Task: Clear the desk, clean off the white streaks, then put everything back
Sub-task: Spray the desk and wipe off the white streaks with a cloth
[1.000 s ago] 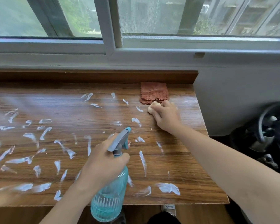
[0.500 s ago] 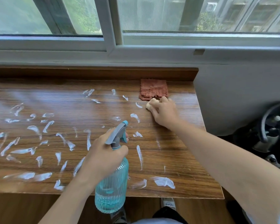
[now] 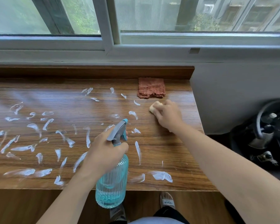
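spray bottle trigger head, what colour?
Grey head with a teal nozzle tip and trigger, on the spray bottle; clearest in the head view.

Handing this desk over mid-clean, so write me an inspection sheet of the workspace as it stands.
Surface: wooden desk covered in white streaks, densest on the left half; far right strip near the wall looks mostly clean.
Job's things: teal spray bottle held at the front edge; pale sponge; folded reddish cloth at the back, untouched.
Clutter: nothing seen on the desk.
Hands: left hand grips the bottle's neck at the trigger; right hand presses the sponge to the desk.
Cables: nothing seen.
Surroundings: window behind; dark equipment on the floor, right.
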`<action>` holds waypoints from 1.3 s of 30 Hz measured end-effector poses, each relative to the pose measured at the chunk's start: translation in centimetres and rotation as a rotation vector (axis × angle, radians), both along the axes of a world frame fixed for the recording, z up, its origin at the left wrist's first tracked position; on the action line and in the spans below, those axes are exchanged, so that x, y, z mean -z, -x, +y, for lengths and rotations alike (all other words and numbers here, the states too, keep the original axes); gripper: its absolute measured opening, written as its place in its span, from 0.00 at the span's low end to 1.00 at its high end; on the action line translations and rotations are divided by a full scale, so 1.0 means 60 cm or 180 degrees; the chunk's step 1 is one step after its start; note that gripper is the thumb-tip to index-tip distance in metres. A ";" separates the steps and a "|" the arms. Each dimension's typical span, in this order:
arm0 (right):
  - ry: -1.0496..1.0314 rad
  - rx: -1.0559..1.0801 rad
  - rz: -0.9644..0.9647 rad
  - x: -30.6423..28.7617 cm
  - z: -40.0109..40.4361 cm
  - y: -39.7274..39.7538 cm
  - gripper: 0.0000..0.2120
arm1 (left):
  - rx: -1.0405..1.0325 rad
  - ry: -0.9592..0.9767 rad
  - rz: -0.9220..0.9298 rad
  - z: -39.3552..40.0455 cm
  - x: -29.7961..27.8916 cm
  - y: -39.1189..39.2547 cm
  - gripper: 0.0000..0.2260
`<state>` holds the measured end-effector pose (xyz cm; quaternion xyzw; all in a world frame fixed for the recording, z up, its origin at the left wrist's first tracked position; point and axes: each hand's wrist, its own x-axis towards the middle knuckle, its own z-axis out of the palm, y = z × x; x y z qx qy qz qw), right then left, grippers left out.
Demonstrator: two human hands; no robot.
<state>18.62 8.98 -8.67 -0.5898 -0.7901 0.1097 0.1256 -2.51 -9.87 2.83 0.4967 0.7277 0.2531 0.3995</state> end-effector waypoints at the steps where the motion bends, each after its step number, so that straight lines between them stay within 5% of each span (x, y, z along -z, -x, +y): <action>1: -0.0033 0.0072 -0.0068 0.001 -0.005 0.008 0.16 | -0.0007 -0.0006 0.0016 -0.001 0.000 -0.002 0.08; 8: 0.0058 -0.1691 0.0264 0.005 -0.174 -0.065 0.15 | 0.0038 -0.0167 -0.0110 -0.007 -0.002 -0.006 0.11; 19: -0.0107 -0.0111 0.0069 0.005 0.010 0.071 0.14 | -0.0068 -0.0126 -0.0257 -0.028 0.005 0.018 0.10; 24: -0.0066 -0.0768 0.0249 0.004 -0.063 0.046 0.07 | -0.0033 -0.0188 -0.0237 -0.031 0.011 0.024 0.10; 28: -0.0021 -0.1209 0.0431 0.005 -0.169 -0.037 0.10 | 0.0043 -0.0227 -0.0155 -0.030 0.010 0.027 0.09; 35: 0.0020 0.0170 0.0045 0.003 -0.059 -0.039 0.15 | 0.0307 -0.0055 -0.0106 -0.011 0.004 0.035 0.10; 39: 0.0286 -0.0258 -0.0087 -0.006 -0.126 -0.048 0.22 | 0.1000 0.0155 0.0168 -0.004 0.007 0.032 0.05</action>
